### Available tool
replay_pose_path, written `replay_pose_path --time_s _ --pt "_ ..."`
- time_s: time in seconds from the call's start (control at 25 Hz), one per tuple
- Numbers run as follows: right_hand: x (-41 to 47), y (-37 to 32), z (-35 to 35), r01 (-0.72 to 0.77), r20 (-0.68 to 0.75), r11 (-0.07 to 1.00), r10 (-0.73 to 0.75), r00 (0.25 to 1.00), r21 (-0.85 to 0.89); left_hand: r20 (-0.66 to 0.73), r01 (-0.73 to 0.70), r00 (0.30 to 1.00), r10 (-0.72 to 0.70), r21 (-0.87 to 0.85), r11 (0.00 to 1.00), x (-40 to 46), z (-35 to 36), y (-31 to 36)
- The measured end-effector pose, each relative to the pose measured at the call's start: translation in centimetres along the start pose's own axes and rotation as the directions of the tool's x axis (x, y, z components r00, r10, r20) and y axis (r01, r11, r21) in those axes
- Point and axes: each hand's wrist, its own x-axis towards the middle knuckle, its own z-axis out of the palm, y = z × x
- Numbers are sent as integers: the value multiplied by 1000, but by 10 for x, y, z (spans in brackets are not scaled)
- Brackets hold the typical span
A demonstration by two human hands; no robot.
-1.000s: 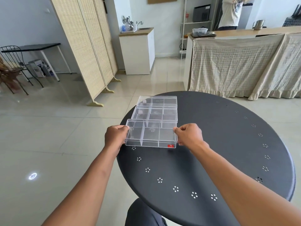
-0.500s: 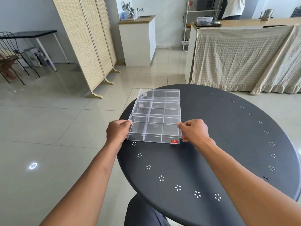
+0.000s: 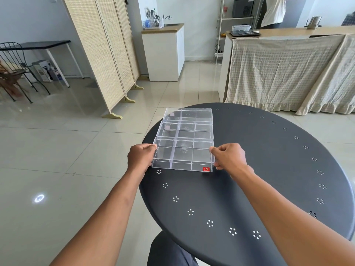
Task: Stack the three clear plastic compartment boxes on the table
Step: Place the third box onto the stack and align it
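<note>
Basically both hands are gripping the near box (image 3: 183, 157), one on each short end. Left hand (image 3: 141, 157) is curling fingers over the left rim, thumb on the side wall; right hand (image 3: 229, 157) is pinching the right rim between thumb and bent fingers. Near box is sitting at the left front part of the round table (image 3: 269, 169), possibly just lifting off, can't tell. Middle box (image 3: 185, 130) is lying just behind it, touching or nearly so, and the far box (image 3: 188, 114) is behind that, all three in a row, none stacked yet.

Judging step: first pick-up, task is barely starting. Next move is likely calling for a level lift, carrying the near box over the middle one, squaring the edges before lowering; clear slick plastic may be slipping if the grip is loose.

Labels: red sticker (image 3: 206, 169) is showing on the near box's front right corner, white logo on it, text too small to read. Faint embossed marks in the box bottoms, unreadable.
</note>
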Motion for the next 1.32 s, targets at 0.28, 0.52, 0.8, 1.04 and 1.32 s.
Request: replay_pose_path --time_s 0.28,0.52,0.8,1.04,1.32 --pt "-1 0 1 36 4 999 -36 999 -11 33 -2 999 4 -36 999 9 2 2" --pt "10 -2 4 122 -30 993 -122 992 -7 103 -23 994 34 -111 994 20 8 9" --pt "21 2 10 114 49 993 -113 992 -13 183 -6 983 34 -153 988 28 21 -3" --pt "24 4 10 134 78 991 -133 988 -3 185 -10 982 42 -170 985 26 22 -1" --pt "24 4 10 142 72 990 -142 987 3 154 -33 986 58 -160 987 32 26 -6"
